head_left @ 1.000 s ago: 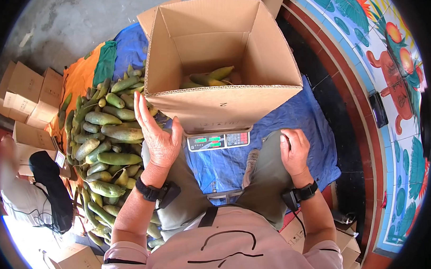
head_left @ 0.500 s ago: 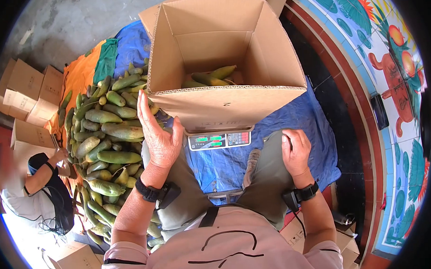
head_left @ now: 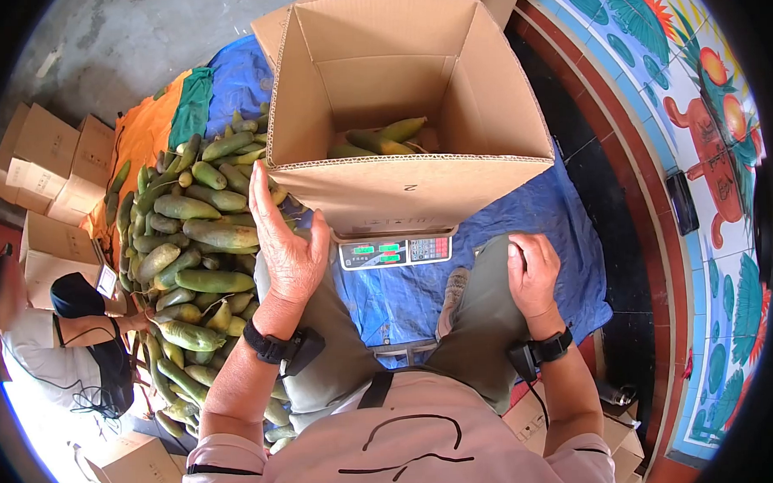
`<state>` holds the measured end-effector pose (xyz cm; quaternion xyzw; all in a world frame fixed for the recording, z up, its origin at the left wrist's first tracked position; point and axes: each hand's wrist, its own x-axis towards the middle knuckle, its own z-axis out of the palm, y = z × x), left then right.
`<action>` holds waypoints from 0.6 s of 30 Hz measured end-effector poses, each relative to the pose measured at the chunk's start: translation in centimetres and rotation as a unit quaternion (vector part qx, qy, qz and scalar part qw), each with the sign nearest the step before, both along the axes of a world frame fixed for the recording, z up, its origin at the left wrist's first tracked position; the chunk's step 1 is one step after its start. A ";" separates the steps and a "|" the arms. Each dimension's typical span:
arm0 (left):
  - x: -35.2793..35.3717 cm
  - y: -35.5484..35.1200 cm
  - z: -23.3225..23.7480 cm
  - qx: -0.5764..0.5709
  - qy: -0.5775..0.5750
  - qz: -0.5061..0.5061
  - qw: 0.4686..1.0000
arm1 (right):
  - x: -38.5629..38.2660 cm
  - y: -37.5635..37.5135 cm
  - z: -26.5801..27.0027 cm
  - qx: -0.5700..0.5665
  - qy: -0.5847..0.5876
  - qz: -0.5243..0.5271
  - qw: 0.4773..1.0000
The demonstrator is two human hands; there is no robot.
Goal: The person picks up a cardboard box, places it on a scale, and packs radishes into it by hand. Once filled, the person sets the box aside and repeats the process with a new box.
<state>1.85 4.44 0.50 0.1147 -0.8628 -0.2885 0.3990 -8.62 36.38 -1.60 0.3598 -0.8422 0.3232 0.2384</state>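
Observation:
A tall open cardboard box [head_left: 419,185] stands on a digital price scale [head_left: 395,253] with lit green digits. Several long green radishes [head_left: 379,142] lie at the bottom of the box. My left hand [head_left: 289,249], fingers straight and thumb spread, is up against the box's near left corner and holds nothing. On my right knee rests my right hand [head_left: 532,275], fingers curled in with nothing showing in them. Beside my left arm spreads a big heap of green radishes [head_left: 207,235].
A blue tarp [head_left: 522,228] lies under the scale. At left, a co-worker [head_left: 67,346] reaches to the heap's edge. Cardboard boxes [head_left: 51,155] stand at far left, and another box [head_left: 135,467] is at lower left. A painted tile wall [head_left: 708,179] curves along the right.
The co-worker's arm has stretched right toward the radish heap, and their body has shifted. My hands, the box and its radishes stay as they were.

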 end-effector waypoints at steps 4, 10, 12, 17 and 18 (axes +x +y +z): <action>0.0 0.0 0.0 -0.004 -0.004 0.001 1.000 | 0.0 0.0 -0.1 0.002 0.002 -0.003 1.000; 0.0 0.0 0.0 -0.003 -0.006 -0.003 1.000 | 0.0 0.0 -0.1 -0.001 0.003 0.000 1.000; 0.0 -0.1 -0.1 -0.002 0.000 -0.005 1.000 | 0.0 0.1 -0.2 -0.001 0.003 -0.002 1.000; 0.0 -0.1 -0.1 -0.003 0.000 -0.001 1.000 | 0.0 0.0 -0.1 -0.002 0.006 -0.002 1.000; 0.0 -0.1 -0.1 0.000 0.001 -0.001 1.000 | 0.0 0.0 -0.1 -0.002 0.006 -0.002 1.000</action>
